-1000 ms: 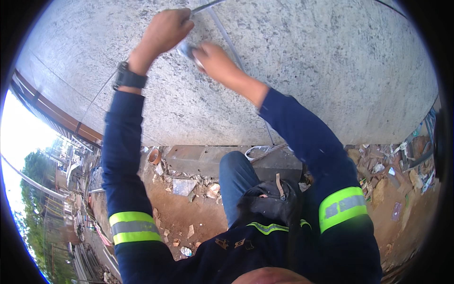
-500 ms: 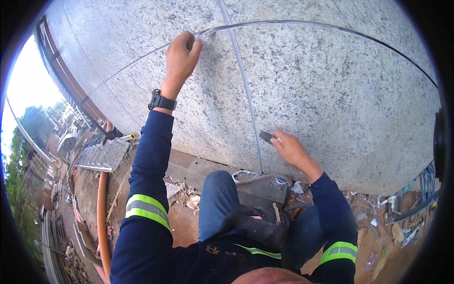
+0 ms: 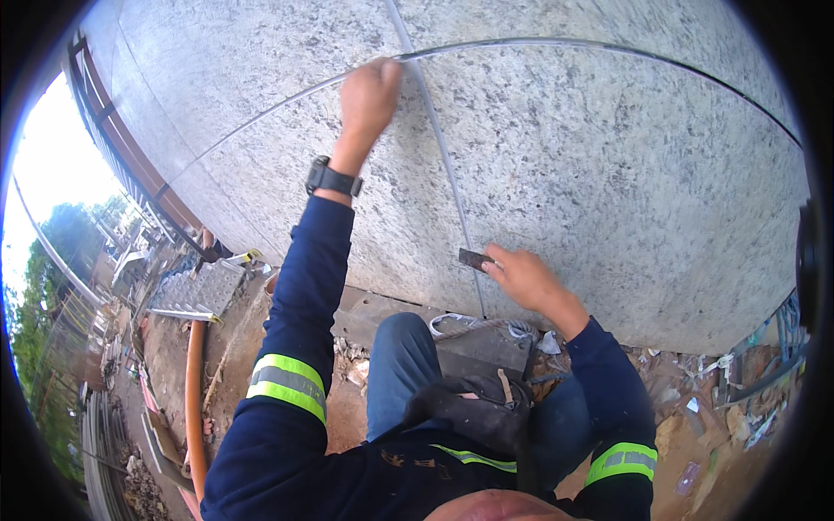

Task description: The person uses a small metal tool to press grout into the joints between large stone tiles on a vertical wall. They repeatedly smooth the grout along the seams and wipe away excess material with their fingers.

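Joint finishing on granite cladding [image 3: 608, 174]. Left hand [image 3: 369, 95] closed on the strip at the upper joint crossing; right hand [image 3: 526, 278] gripping a small dark scraper [image 3: 474, 258] against the vertical joint [image 3: 443, 165]. Next, likely: steady downward scraping.

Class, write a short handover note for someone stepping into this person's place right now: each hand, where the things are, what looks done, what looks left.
Left hand: raised, closed in a grip at the crossing of the joints, seemingly pinching a thin strip along the horizontal joint.
Right hand: holds a small dark flat tool against the vertical joint, low on the speckled stone wall.
Done: cannot tell from this view.
Left: cannot tell; both joints run on past the hands.
Below: an orange hose and rubble on the ground.
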Tool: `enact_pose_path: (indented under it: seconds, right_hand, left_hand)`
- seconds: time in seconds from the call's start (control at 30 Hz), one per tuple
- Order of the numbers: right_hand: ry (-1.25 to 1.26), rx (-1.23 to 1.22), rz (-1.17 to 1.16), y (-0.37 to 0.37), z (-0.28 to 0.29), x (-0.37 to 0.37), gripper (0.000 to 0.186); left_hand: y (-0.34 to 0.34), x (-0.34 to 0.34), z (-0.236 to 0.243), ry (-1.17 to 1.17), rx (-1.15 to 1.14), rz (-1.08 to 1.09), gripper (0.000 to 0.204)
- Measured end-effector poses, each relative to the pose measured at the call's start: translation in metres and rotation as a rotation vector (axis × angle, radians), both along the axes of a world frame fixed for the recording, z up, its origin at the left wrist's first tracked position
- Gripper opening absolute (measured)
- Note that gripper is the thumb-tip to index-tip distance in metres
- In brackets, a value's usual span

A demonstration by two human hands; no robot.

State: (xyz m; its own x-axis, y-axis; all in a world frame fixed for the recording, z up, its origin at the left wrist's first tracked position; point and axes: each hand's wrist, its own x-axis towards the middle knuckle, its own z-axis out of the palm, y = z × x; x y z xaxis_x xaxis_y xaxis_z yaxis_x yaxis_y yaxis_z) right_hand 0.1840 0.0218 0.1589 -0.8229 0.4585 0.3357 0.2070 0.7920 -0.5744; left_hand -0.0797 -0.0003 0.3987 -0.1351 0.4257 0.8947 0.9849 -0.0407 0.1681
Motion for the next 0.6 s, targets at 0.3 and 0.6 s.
enact_pose_path:
  seconds: [0.3,0.6]
  right_hand:
    - [-0.018,0.038,0.005,0.009,-0.024,-0.008,0.024]
    - [-0.103,-0.013,0.008,0.004,-0.012,0.000,0.025]
  left_hand:
    - [-0.032,0.014,-0.032,0.051,0.015,-0.043,0.038]
    - [-0.032,-0.032,0.032,0.433,0.137,0.004,0.017]
